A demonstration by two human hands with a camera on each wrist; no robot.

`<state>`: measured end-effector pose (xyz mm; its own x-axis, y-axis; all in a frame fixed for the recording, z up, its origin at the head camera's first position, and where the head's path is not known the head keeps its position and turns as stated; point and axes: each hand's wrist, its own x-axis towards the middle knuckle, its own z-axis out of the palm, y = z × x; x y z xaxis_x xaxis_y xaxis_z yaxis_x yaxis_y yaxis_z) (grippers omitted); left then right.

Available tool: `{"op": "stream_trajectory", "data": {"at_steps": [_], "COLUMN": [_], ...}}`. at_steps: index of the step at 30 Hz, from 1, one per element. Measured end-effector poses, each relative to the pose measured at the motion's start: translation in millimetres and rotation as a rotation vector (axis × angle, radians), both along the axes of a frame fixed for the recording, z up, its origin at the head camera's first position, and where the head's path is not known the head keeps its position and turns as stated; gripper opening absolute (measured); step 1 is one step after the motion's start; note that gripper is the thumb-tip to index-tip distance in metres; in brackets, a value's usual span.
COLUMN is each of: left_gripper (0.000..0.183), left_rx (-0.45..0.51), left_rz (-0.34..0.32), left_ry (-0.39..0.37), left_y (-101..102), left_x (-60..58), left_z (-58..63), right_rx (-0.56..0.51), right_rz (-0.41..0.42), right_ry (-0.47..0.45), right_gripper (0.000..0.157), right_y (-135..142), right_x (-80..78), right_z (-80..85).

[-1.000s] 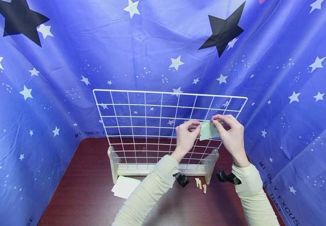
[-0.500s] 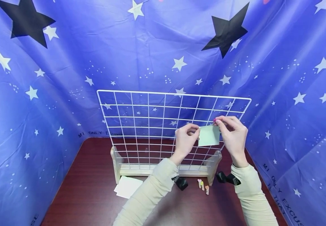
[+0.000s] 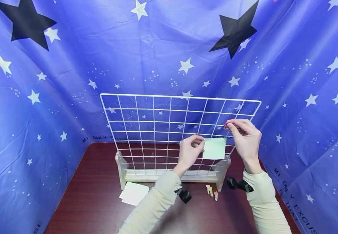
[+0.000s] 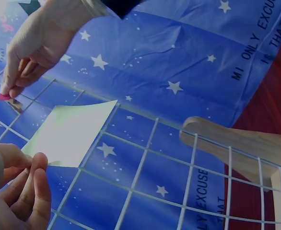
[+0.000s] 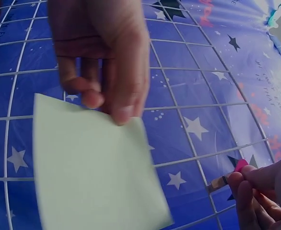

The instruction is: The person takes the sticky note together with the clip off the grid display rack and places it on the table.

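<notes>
My left hand [image 3: 190, 151] pinches the left edge of a pale green paper square [image 3: 214, 148] between thumb and fingers, in front of the right part of a white wire grid [image 3: 170, 122]. Above and right of the paper, my right hand [image 3: 246, 139] pinches a small wooden clothespin with a pink end [image 5: 222, 181]. In the right wrist view the clothespin's tip overlaps a grid wire, and the paper [image 5: 92, 167] hangs apart from it. The left wrist view shows the paper [image 4: 76, 134] lying over the grid wires.
Wooden feet [image 3: 223, 170] hold the grid upright on the dark red table [image 3: 78, 195]. Several white paper sheets [image 3: 134, 193] lie at its front left. Three small clothespins [image 3: 211, 191] lie near the right foot. A blue star-patterned curtain [image 3: 157, 48] surrounds the table.
The paper has come away from the right hand and moved down with the left hand. My right hand, still pinching the clothespin, has shifted slightly right.
</notes>
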<state>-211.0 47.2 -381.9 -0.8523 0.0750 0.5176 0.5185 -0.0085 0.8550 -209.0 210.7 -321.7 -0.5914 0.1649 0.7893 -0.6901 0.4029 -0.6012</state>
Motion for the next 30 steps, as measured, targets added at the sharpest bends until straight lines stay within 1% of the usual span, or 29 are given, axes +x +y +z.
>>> {"op": "stream_trajectory", "data": {"at_steps": [3,6,13,18,21,23,26,28,30], "left_gripper": [0.007,0.007,0.007,0.007,0.007,0.007,0.007,0.007,0.007], "left_rx": [-0.002,-0.001,-0.024,-0.032,-0.025,-0.022,-0.026,-0.033,-0.031], "left_rz": [-0.008,-0.011,0.012,0.02,0.025,0.029,0.026,0.022,0.016], "left_ry": [0.0,-0.007,-0.029,-0.04,-0.067,-0.089,-0.116,-0.131,-0.146], "left_y": [-2,-6,-18,-27,-31,-34,-37,-39,-41], "left_x": [1.2,2.2,3.0,3.2,4.1,5.3,7.5,9.2,10.6], "left_z": [-5.0,-9.7,-21.4,-29.6,-35.5,-40.6,-49.6,-55.1,-60.0], "right_rx": [-0.018,-0.039,0.006,0.035,0.064,0.095,0.112,0.12,0.105], "right_rz": [0.047,0.083,0.108,0.163,0.21,0.236,0.272,0.272,0.267], "right_ry": [-0.009,-0.036,-0.127,-0.174,-0.176,-0.169,-0.161,-0.165,-0.183], "right_gripper": [0.01,0.01,0.013,0.017,0.017,0.015,0.015,0.015,0.016], "right_y": [1,1,2,4,4,5,7,8,10], "right_x": [1.4,3.2,7.0,8.4,8.9,9.1,9.7,10.2,11.0], "right_z": [0.7,0.6,-1.2,-5.0,-8.3,-10.9,-15.2,-18.2,-21.0]}}
